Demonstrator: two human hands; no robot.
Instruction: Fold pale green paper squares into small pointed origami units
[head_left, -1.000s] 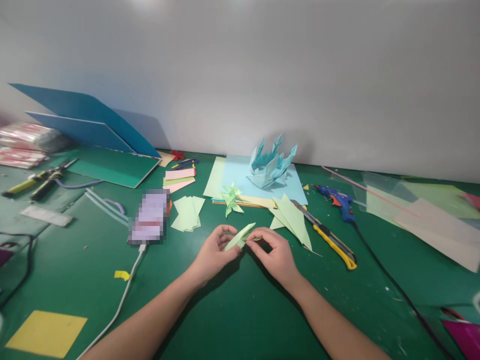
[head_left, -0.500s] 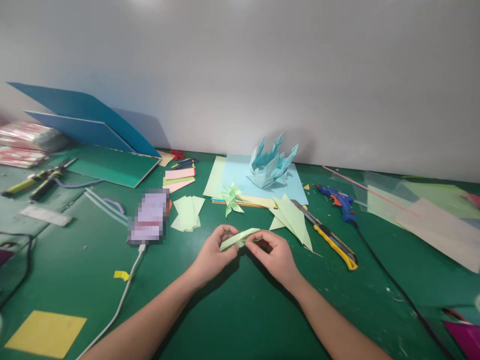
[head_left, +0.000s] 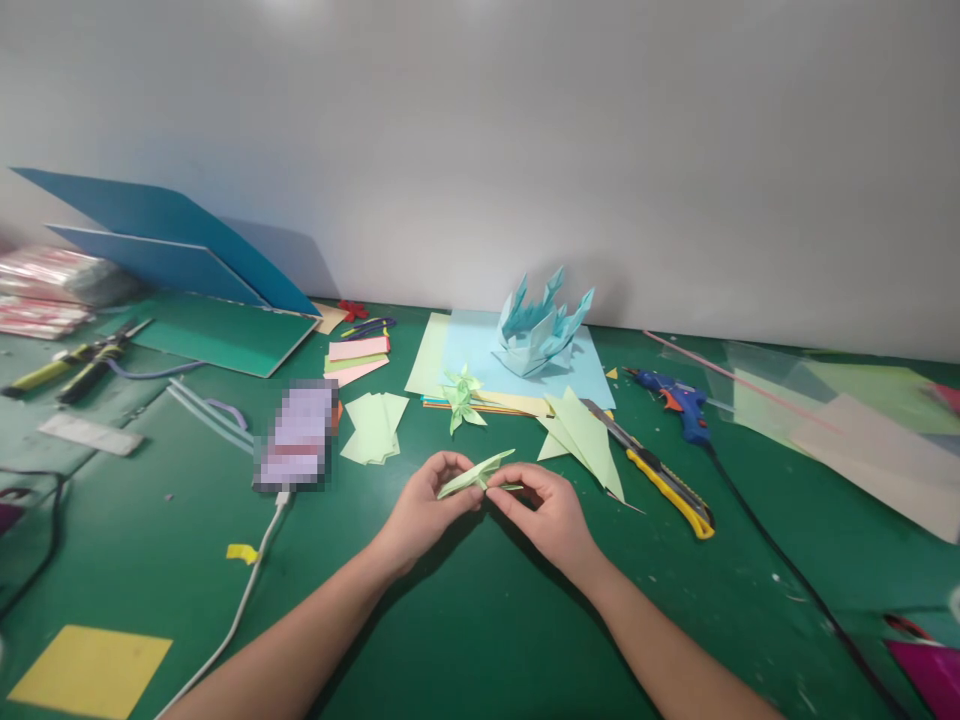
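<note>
Both hands pinch a small folded light-green paper piece [head_left: 474,473] just above the green table [head_left: 465,620]. My left hand [head_left: 424,510] grips its left end with curled fingers. My right hand [head_left: 547,510] pinches the right end between thumb and fingertips. Behind the hands lie a finished green paper flower [head_left: 463,396], a stack of light-green paper pieces [head_left: 373,425] and green folded triangles [head_left: 585,432].
A yellow utility knife [head_left: 660,480] lies right of the hands, with a blue glue gun [head_left: 679,402] and its black cord beyond. A blue paper crown [head_left: 541,325] stands on pale-blue sheets. A phone [head_left: 298,435] with white cable lies left; pliers [head_left: 71,365] and blue boards sit far left.
The green paper piece has turned slightly between the fingers, its tip now angled up and right. Both hands stay in almost the same place.
</note>
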